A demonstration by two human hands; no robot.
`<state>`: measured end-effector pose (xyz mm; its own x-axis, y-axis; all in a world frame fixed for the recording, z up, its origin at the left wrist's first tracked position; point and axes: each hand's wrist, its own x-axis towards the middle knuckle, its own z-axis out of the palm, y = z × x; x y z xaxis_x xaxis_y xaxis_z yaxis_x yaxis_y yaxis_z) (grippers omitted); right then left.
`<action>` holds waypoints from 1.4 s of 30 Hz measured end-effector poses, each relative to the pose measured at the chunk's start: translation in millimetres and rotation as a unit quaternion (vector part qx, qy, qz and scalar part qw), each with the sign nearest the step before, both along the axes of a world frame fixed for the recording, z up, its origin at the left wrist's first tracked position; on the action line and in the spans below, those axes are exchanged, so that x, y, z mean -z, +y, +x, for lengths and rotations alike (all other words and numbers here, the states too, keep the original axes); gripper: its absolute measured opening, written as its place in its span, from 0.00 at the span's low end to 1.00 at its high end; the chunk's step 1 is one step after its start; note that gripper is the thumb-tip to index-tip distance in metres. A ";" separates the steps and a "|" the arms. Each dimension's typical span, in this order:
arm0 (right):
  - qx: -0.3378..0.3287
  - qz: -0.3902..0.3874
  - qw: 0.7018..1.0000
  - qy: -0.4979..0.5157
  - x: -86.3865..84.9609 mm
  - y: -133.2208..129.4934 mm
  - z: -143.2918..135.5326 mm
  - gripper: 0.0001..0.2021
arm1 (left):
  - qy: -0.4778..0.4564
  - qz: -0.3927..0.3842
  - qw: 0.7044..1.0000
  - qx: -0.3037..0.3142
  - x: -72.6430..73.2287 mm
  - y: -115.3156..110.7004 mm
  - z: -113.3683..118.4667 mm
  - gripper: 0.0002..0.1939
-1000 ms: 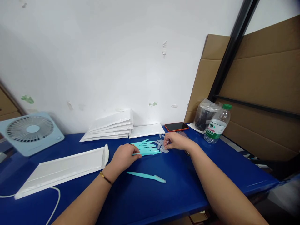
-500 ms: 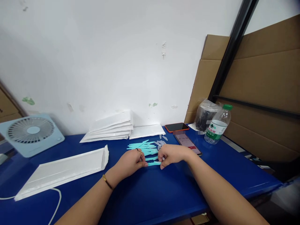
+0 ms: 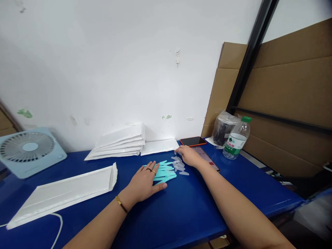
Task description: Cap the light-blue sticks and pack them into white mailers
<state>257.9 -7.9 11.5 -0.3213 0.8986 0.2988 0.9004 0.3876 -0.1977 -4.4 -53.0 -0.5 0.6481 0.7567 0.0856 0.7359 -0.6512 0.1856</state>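
My left hand (image 3: 146, 180) lies flat with spread fingers on a bunch of slim teal plastic sticks (image 3: 166, 173), which look like eyebrow razors. Its palm and fingers hide part of the bunch. To the right of the sticks is a loose pile of small translucent plastic caps (image 3: 178, 164). Beyond that pile, my right hand (image 3: 188, 155) has its fingers bent down and closed at one small translucent cap (image 3: 175, 152), close to the white envelope. The fingertips are partly hidden.
Padded white envelopes (image 3: 119, 141) are stacked by the wall, with one flat envelope (image 3: 159, 146) beside them and another (image 3: 70, 190) at left. A blue fan (image 3: 31, 150), an orange-edged phone (image 3: 193, 141), a second phone (image 3: 207, 159) and a water bottle (image 3: 235, 141) surround the work area.
Both hands have let go of the teal sticks they were fingering at the near edge. My left hand has flattened over the bunch; my right hand has moved away toward the far caps.
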 end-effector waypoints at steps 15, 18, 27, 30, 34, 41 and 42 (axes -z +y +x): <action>0.001 -0.009 0.997 0.078 12.3 11.3 -21.4 0.08 | -0.102 -0.033 0.993 -0.058 -7.6 13.7 7.9 0.08; -0.014 -0.011 0.997 0.081 14.4 13.0 -25.1 0.10 | -0.109 -0.051 0.990 -0.075 -7.1 16.0 8.3 0.07; -0.073 -0.058 0.983 0.157 6.4 4.0 -25.1 0.09 | -0.145 -0.023 0.985 -0.091 -8.1 18.7 1.6 0.07; -0.102 -0.128 0.958 0.234 1.9 -1.9 -26.4 0.14 | -0.179 -0.024 0.977 -0.109 -8.0 22.2 -3.6 0.09; -0.122 -0.162 0.942 0.267 -1.6 -8.1 -31.2 0.16 | -0.197 -0.033 0.973 -0.117 -7.3 26.2 -7.6 0.09; -0.150 -0.152 0.942 0.258 -2.3 -11.5 -38.7 0.14 | -0.199 -0.028 0.974 -0.102 -7.4 26.1 -6.6 0.08; -0.152 -0.151 0.943 0.253 -2.5 -12.4 -40.5 0.14 | -0.199 -0.027 0.975 -0.100 -8.0 25.7 -6.2 0.08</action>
